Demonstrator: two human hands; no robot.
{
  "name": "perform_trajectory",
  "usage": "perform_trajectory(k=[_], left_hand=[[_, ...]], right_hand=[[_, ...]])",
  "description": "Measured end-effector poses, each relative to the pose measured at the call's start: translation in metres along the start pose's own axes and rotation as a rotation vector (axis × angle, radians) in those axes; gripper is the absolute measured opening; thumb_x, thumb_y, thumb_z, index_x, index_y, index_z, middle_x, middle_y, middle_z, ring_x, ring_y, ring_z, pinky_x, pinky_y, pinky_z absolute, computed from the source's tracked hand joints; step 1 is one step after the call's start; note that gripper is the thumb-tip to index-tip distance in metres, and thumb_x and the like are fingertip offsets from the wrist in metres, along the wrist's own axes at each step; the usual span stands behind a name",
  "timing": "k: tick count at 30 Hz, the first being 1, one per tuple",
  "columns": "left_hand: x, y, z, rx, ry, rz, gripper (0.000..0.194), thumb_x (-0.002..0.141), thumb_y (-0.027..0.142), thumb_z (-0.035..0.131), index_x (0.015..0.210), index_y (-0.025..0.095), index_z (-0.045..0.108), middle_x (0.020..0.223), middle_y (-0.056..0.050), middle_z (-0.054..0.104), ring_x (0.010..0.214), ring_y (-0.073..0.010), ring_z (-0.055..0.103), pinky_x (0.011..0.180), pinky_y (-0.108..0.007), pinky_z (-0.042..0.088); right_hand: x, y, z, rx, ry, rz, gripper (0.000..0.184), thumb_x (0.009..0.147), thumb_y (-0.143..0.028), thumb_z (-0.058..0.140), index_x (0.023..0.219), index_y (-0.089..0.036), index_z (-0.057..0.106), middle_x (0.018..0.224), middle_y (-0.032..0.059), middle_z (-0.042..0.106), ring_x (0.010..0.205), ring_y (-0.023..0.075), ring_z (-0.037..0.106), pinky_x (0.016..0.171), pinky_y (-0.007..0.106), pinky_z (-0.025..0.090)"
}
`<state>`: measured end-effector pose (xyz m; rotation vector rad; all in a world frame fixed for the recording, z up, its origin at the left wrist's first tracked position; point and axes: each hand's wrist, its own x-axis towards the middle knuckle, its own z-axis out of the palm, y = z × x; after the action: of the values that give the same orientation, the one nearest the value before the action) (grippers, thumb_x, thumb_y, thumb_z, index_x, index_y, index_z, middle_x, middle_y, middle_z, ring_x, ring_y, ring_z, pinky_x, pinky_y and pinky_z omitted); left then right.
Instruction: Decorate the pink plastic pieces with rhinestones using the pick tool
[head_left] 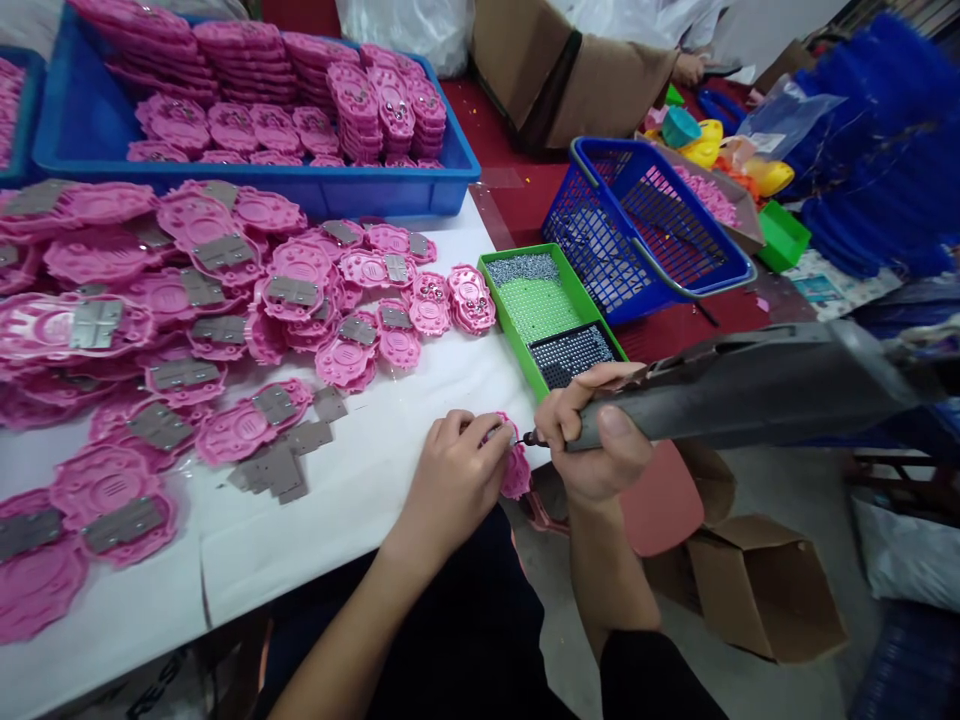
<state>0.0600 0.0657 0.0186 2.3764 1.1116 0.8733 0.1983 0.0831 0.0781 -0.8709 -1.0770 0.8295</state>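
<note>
In the head view, the left hand has its fingers bent over a pink casing at the tabletop's near right edge; what the fingertips pinch underneath is hidden. The right hand wraps its fingers around the front of a dark powered driver, whose thin bit points left at the casing. A slanted bit could slip and scratch the plastic or jab the left fingers close by. A loose hold at the edge could let the casing twist or drop.
</note>
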Motion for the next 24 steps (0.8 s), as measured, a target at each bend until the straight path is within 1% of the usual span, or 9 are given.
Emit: perform_trajectory(k=[5,8,13,18,24], left_hand=[[-0.0007,0.0039,0.0002,0.188,-0.054,0.072,0.026,0.099,0.014,0.056,0.124,0.014,0.063,0.120,-0.012,0.069,0.097,-0.0294,0.054,0.080,-0.043,0.050],[-0.0012,0.0044,0.0005,0.240,-0.066,0.097,0.029,0.099,0.013,0.055,0.128,0.015,0.061,0.121,-0.013,0.068,0.099,-0.0292,0.055,0.081,-0.043,0.050],[-0.0010,0.0029,-0.0004,0.215,-0.072,0.104,0.032,0.098,0.015,0.060,0.130,0.015,0.061,0.125,-0.010,0.069,0.101,-0.0294,0.055,0.083,-0.043,0.050],[-0.0003,0.0010,0.0005,0.145,-0.047,0.077,0.033,0.099,0.016,0.059,0.133,0.015,0.060,0.123,-0.008,0.071,0.099,-0.0278,0.055,0.082,-0.041,0.049],[0.0003,0.0000,0.0007,0.109,-0.036,0.078,0.033,0.101,0.018,0.058,0.134,0.014,0.059,0.124,-0.008,0.072,0.100,-0.0274,0.056,0.083,-0.041,0.047]], right_hand=[[-0.0001,-0.0017,0.0015,0.024,0.050,-0.016,0.014,0.085,-0.042,0.067,0.092,-0.030,0.064,0.049,-0.0095,0.040,0.032,0.0091,0.031,0.035,0.026,0.031],[0.0012,-0.0024,0.0019,0.033,0.064,-0.025,0.013,0.084,-0.040,0.066,0.092,-0.029,0.065,0.049,-0.0090,0.041,0.032,0.0095,0.031,0.034,0.026,0.030],[0.0023,0.0004,-0.0008,0.087,0.010,-0.094,0.014,0.086,-0.034,0.064,0.096,-0.026,0.068,0.050,-0.0090,0.043,0.032,0.0086,0.031,0.032,0.025,0.030],[0.0015,0.0019,-0.0038,0.080,-0.020,-0.107,0.014,0.087,-0.033,0.064,0.098,-0.027,0.069,0.051,-0.0092,0.043,0.032,0.0088,0.032,0.033,0.025,0.031],[0.0004,0.0044,-0.0071,0.056,-0.006,-0.112,0.014,0.088,-0.033,0.063,0.098,-0.027,0.068,0.051,-0.0094,0.043,0.033,0.0081,0.033,0.034,0.024,0.032]])
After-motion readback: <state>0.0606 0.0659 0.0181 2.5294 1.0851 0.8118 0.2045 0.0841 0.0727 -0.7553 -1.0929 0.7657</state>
